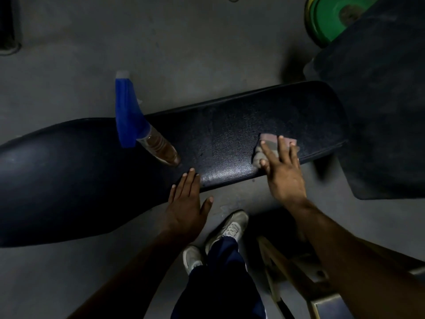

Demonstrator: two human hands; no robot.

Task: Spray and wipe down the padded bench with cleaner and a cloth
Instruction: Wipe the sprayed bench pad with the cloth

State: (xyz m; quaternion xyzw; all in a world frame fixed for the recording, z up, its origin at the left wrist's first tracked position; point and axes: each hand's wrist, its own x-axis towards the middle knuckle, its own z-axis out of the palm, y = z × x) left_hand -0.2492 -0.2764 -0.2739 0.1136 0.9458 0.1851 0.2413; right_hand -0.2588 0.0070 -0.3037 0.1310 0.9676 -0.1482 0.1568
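**Cloth pressed flat on the bench, spray bottle standing by**

The grey floor (207,42) fills the view, dim and bare in its upper half. Across it, from nine o'clock toward three o'clock, lies the padded bench (230,139), black and grained, its right end rising slightly toward two o'clock. A second dark pad (379,111) overlaps that right end and runs off toward one o'clock, and behind it, at the one o'clock corner, sits a green weight plate (326,17) with a yellow rim.

At six o'clock stand the person's legs in dark trousers (220,284), with two pale shoes (230,226) on the floor just below the bench edge. A tan metal frame (276,261) lies on the floor at five o'clock.

The spray bottle (147,134) stands on the bench left of centre, its blue head toward eleven o'clock and its clear body holding brownish liquid.

The right hand (282,171) lies palm-down with fingers spread on the cloth (273,143), pressing it against the bench near the right end; it grips nothing. The cloth is pinkish-grey, bunched beneath the fingers. The left hand (186,203) is open and flat, fingers together, its tips touching the near edge of the bench at centre, holding nothing.
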